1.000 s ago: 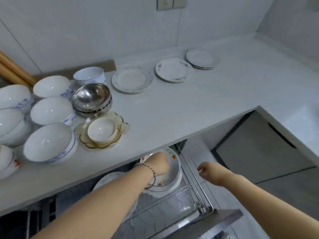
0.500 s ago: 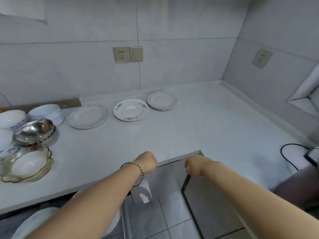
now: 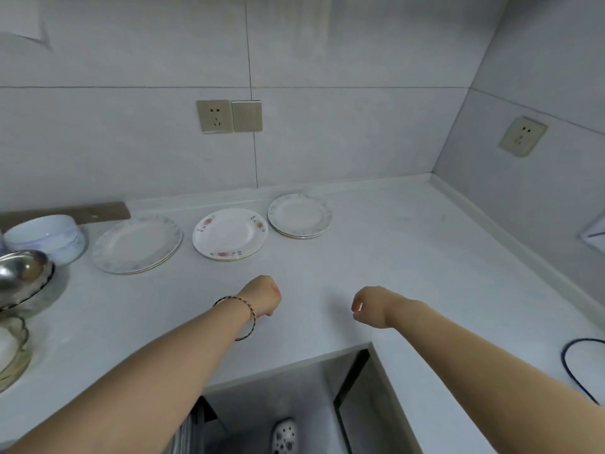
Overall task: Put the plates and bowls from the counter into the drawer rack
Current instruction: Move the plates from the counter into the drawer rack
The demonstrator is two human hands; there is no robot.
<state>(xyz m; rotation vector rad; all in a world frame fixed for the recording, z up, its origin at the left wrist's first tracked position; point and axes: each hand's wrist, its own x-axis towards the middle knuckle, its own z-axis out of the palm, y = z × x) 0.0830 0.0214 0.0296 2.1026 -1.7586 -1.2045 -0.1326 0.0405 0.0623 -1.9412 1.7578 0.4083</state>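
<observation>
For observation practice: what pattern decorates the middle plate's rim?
The middle plate has pink flower sprigs on white; head view.

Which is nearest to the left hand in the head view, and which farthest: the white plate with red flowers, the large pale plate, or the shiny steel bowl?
From the left hand:
1. White plate with red flowers, just beyond it.
2. Large pale plate, further left.
3. Shiny steel bowl, at the far left edge.

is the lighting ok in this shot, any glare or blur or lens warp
Head view: soft, even light, faint shadows on the counter; glare on the steel bowl; wide-angle warp slants the wall grout lines; left hand and right hand slightly soft.
</observation>
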